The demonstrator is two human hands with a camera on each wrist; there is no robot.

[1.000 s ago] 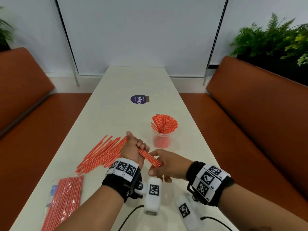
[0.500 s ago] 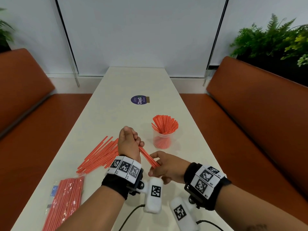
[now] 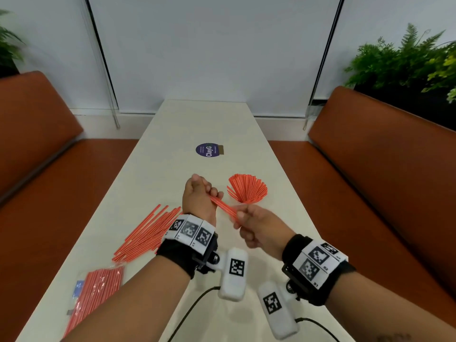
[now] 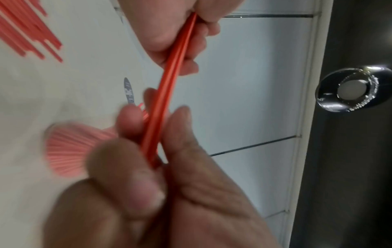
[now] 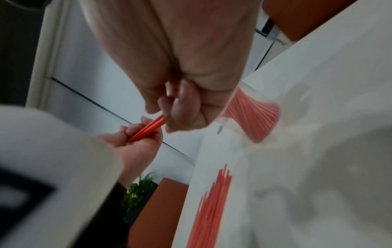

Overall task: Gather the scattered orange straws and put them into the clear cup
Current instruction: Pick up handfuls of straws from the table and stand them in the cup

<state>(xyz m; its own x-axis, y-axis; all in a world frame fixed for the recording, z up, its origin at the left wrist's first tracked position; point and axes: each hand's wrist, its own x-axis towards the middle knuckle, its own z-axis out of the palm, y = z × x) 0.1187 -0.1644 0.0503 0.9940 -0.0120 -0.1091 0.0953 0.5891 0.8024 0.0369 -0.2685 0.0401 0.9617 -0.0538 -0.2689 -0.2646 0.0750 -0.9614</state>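
A small bundle of orange straws hangs in the air between my hands, slanting down to the right. My left hand grips its far end and my right hand pinches its near end. The left wrist view shows the bundle running from my left fingers up into my right hand. The clear cup, packed with fanned straws, stands just beyond my right hand, which hides its base. Scattered straws lie on the white table, left of my left wrist.
A plastic packet of more straws lies at the near left edge. A purple round sticker sits mid-table. Brown benches flank the narrow table on both sides. Black cables trail at the near edge.
Both hands have risen from the pile and moved away toward the cup, carrying the bundle. The left hand has turned its fist upward; the right hand still pinches the near end.
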